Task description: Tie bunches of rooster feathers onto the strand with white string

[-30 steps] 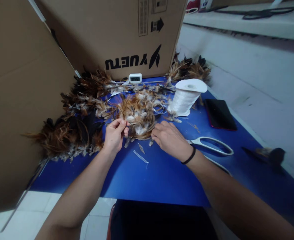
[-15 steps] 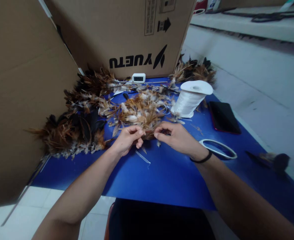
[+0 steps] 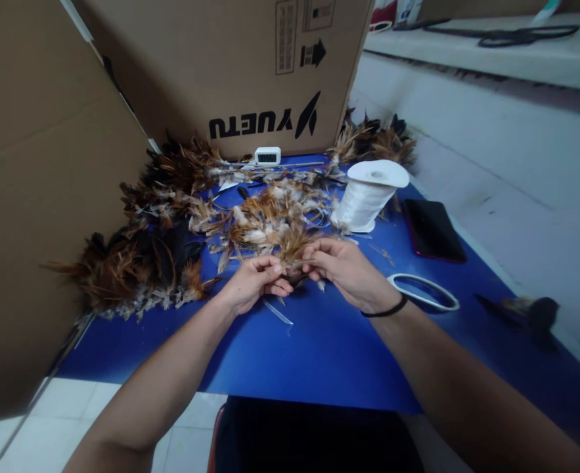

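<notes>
1. Left hand [image 3: 257, 282]: I read thumb and forefinger brought together in a narrow pinch on the base of a feather tuft [image 3: 293, 246]; the other fingers are loosely curled.
2. Right hand [image 3: 346, 272]: I read fingertips drawn in narrow at the tuft's right edge. I cannot tell whether they grip the tuft itself or a thin strand at its base. A black band [image 3: 387, 307] encircles this wrist.
3. Feather tuft: I locate it between the two hands, over the near edge of a brown and white feather pile [image 3: 265, 210].
4. Left side: I note a dark feather bundle [image 3: 132, 269] lying on the blue tabletop [image 3: 319, 368], beside a cardboard panel [image 3: 28, 197].
5. Right side: I note an upright white spool [image 3: 368, 197], a dark phone [image 3: 435, 230] lying flat and, just beyond the right wrist, a white handle loop [image 3: 454, 302].
6. Near side: I find a clear strip [image 3: 277, 311] flat on the tabletop, just beside the left hand.
7. Far side: I find a white digital display [image 3: 267, 156] in front of a printed cardboard box [image 3: 171, 66].
</notes>
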Motion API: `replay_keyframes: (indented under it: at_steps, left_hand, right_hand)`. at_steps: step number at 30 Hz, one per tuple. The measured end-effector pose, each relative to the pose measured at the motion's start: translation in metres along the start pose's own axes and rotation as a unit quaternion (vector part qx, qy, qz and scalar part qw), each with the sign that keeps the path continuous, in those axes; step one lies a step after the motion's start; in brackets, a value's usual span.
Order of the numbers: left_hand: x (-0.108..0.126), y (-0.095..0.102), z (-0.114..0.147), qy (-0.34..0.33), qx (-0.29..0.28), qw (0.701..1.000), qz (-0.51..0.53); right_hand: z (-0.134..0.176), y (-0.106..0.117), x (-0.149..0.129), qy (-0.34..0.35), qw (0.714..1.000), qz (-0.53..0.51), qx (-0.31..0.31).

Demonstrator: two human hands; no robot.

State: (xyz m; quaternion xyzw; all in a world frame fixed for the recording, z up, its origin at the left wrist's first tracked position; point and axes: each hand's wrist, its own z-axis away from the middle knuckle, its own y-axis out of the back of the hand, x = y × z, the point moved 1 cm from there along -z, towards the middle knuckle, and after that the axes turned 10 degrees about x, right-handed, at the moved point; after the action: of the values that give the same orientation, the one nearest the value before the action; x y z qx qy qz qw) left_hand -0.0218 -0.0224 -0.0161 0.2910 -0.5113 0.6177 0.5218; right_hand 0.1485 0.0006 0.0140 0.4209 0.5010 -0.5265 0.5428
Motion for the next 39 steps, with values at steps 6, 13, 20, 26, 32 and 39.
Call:
replay_keyframes:
  at_steps: [6,13,20,26,32,39]
  left_hand:
    - [0.0,0.0,0.0,0.0,0.004,1.0,0.031]
    - [0.001,0.004,-0.003,-0.015,0.023,0.999,0.026]
    - [-0.001,0.004,-0.001,-0.012,0.006,1.0,0.009]
    - [0.0,0.005,-0.002,-0.009,0.012,1.0,0.007]
    - [0.001,0.003,-0.001,0.006,0.021,1.0,0.007]
    - [0.001,0.003,0.0,0.023,0.014,1.0,0.001]
  right_hand:
    - [-0.001,0.0,0.0,-0.001,1.0,-0.013,0.014]
    - [0.001,-0.002,0.001,0.009,1.0,-0.001,-0.015]
    - [0.001,-0.006,0.01,0.054,0.995,0.048,-0.062]
    - [-0.001,-0.004,0.012,0.129,0.989,0.07,0.0]
    - [-0.001,-0.003,0.012,0.243,0.958,0.149,0.041]
    - [0.003,-0.004,0.011,0.298,0.943,0.143,0.046]
